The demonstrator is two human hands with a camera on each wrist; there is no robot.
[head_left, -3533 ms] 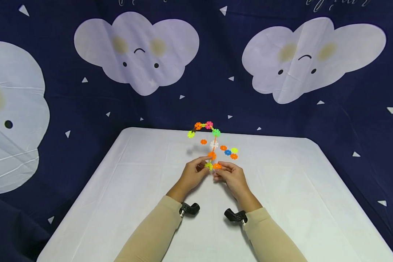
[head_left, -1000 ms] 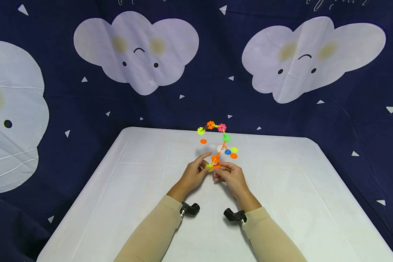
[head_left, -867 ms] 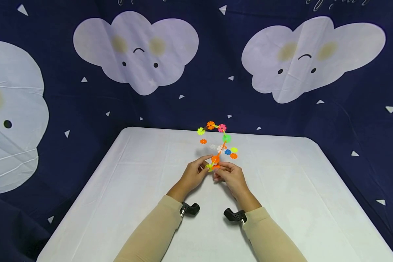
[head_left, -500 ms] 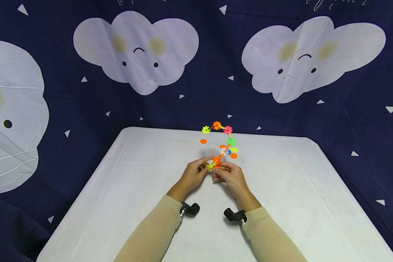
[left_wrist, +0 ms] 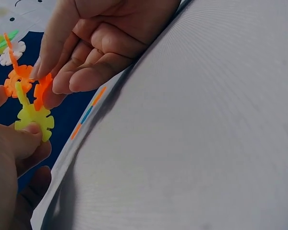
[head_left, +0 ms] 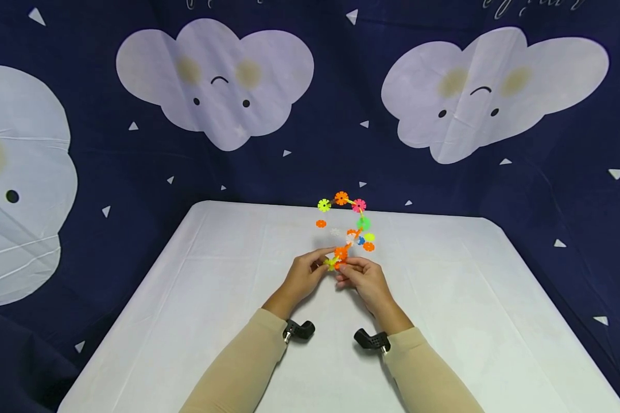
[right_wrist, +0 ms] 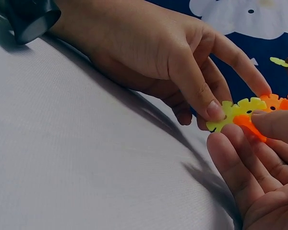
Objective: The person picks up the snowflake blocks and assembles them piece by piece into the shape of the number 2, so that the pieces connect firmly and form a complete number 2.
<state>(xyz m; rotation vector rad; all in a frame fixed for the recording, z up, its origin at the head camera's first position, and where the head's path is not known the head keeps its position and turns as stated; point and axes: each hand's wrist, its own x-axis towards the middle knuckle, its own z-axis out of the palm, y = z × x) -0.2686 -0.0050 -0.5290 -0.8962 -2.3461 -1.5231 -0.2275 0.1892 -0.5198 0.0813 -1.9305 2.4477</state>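
My left hand (head_left: 305,276) pinches a yellow notched snowflake disc (left_wrist: 38,123) between thumb and fingers. This disc is the near end of a curved chain of interlocked discs, which rises past an orange disc (head_left: 341,253), a white one and a green disc (head_left: 364,223). The chain then bends left through a pink disc (head_left: 359,205) to a yellow-green disc (head_left: 324,205) at its far end. My right hand (head_left: 365,281) pinches another orange disc (right_wrist: 249,125), its edge right at the yellow disc's notched rim. Fingertips partly hide both discs.
Loose discs lie on the white-covered table (head_left: 227,321) beyond my hands: an orange disc (head_left: 321,223) and a whitish disc (head_left: 335,232) left, a blue disc (head_left: 361,241), yellow disc (head_left: 369,237) and orange disc (head_left: 369,246) right. Behind hangs a dark blue cloud-print cloth (head_left: 341,160).
The chain has swung right and now leans over the loose discs there. The right hand's orange disc has come closer to the yellow disc and turned edge-on. Both hands stay nearly in place.
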